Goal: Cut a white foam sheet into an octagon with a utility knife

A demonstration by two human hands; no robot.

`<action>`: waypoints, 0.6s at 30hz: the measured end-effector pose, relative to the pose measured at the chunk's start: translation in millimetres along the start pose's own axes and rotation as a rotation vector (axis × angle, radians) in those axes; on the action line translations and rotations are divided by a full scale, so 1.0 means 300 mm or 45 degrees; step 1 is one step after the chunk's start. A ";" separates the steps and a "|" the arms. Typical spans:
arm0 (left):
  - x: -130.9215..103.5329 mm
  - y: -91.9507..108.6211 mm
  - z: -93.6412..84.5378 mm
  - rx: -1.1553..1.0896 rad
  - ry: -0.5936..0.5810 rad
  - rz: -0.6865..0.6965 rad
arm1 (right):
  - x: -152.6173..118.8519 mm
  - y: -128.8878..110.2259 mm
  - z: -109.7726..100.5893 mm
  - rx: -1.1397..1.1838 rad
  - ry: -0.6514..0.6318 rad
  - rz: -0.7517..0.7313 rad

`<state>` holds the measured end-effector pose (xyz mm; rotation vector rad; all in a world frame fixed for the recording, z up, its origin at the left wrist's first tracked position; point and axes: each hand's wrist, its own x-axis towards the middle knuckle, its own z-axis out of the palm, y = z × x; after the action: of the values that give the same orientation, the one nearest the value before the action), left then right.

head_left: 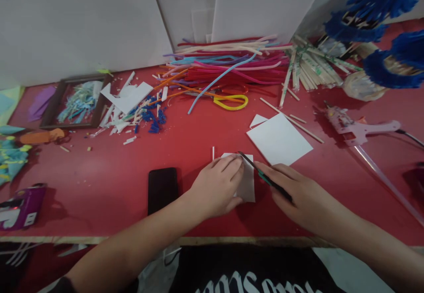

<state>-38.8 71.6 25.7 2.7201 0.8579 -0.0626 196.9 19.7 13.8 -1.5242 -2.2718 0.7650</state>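
A small white sheet (247, 186) lies on the red table near its front edge. My left hand (221, 184) rests on this sheet, fingers together and pressed down, covering much of its left side. In my right hand (294, 191) is a dark knife with a green part (264, 177), the fingers wrapped round its handle. The blade points up and left, its tip by the sheet's top edge and my left fingertips. A larger white square (280, 139) lies just beyond my right hand, over a smaller white piece.
A black phone (162, 190) lies left of my left hand. Behind are yellow-handled scissors (231, 102), pipe cleaners (232, 65) and wrapped sticks (314, 70). A glue gun (361, 129) is at right, a brown frame (54, 103) and white scraps (129, 98) at left.
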 end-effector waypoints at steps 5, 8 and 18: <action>0.007 0.009 -0.010 0.026 -0.064 -0.017 | 0.004 -0.011 -0.009 -0.050 -0.029 0.009; 0.011 0.013 -0.013 0.041 -0.073 -0.024 | 0.004 -0.021 -0.009 -0.096 -0.042 0.007; 0.013 0.015 -0.011 0.010 -0.059 -0.016 | -0.001 0.006 0.004 -0.110 -0.055 -0.003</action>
<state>-33.2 71.2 29.5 2.7092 0.8637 -0.1318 197.5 19.7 11.7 -1.5567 -2.3664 0.7145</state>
